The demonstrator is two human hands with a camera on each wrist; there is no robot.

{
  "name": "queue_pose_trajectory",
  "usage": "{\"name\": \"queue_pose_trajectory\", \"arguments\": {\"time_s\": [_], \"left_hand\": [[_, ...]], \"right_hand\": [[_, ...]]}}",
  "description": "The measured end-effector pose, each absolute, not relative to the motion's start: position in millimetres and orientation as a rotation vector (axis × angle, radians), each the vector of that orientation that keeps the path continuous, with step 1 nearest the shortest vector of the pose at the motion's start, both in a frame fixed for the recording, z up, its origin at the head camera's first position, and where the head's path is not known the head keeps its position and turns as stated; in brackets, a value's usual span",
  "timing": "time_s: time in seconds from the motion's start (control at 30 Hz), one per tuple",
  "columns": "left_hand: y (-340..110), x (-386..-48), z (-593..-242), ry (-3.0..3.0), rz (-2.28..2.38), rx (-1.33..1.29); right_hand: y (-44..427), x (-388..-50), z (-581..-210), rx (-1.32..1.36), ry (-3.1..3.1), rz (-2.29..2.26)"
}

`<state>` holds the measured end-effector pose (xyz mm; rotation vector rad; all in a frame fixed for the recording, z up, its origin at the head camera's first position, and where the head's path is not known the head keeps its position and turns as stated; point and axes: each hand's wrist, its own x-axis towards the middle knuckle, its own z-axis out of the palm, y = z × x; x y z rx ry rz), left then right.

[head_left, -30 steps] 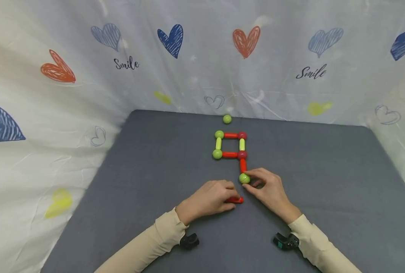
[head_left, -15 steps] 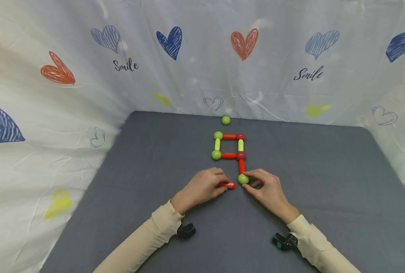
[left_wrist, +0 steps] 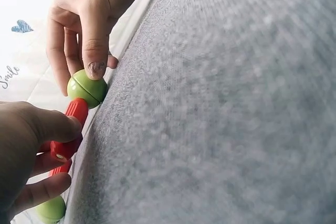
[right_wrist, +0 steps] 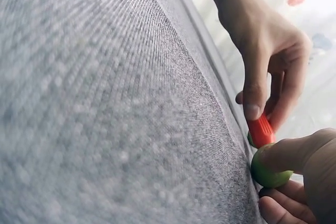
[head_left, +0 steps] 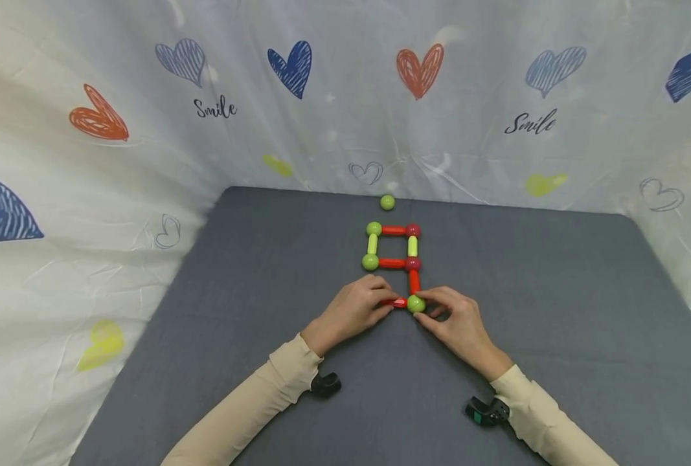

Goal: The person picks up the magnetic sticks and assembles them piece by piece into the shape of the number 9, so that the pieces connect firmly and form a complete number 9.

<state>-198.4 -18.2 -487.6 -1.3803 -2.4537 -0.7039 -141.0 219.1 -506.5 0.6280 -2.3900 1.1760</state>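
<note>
My left hand [head_left: 353, 310] pinches a short red rod [left_wrist: 77, 113] between thumb and fingers. One end of that rod touches a green ball [head_left: 416, 304], which my right hand [head_left: 458, 327] pinches from the right side. From the same ball another red rod [head_left: 414, 282] runs back to a dark red ball [head_left: 413, 264]. That ball is a corner of a flat square of red and yellow-green rods, with green balls [head_left: 370, 262] at its left corners. In the right wrist view, the held rod [right_wrist: 261, 130] meets the green ball [right_wrist: 269, 170] end-on.
A loose green ball [head_left: 387, 202] lies at the far edge of the grey cloth-covered table [head_left: 532, 310], behind the square. A white curtain [head_left: 345, 97] printed with hearts hangs along the back and sides. A black device [head_left: 487, 411] is strapped at each wrist.
My left hand has moved away from my body with the red rod, then right, until the rod's end meets the green ball. My right hand stays on that ball.
</note>
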Motion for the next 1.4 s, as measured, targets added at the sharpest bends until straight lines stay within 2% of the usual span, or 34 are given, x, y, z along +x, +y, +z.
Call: {"name": "queue_pose_trajectory", "arguments": {"time_s": [0.47, 0.8, 1.0, 1.17, 1.4], "left_hand": [[-24.7, -208.5, -481.9, -2.508, -0.717, -1.343], [-51.3, -234.3, -464.0, -2.563, -0.83, -1.127], [-49.7, -271.7, -446.9, -2.612, -0.85, -1.062], [-29.5, -322.0, -423.4, -2.776, -0.753, -1.063], [-6.9, -385.3, -416.8, -2.94, -0.592, -1.064]], "right_hand": [[212.6, -150.3, -505.3, 0.661, -2.371, 1.141], [211.4, -151.5, -507.4, 0.651, -2.359, 1.137], [220.7, -141.8, -506.8, 0.612, -2.364, 1.105], [226.8, -138.7, -502.9, 0.594, -2.369, 1.108], [215.6, -139.6, -504.5, 0.659, -2.373, 1.103]]}}
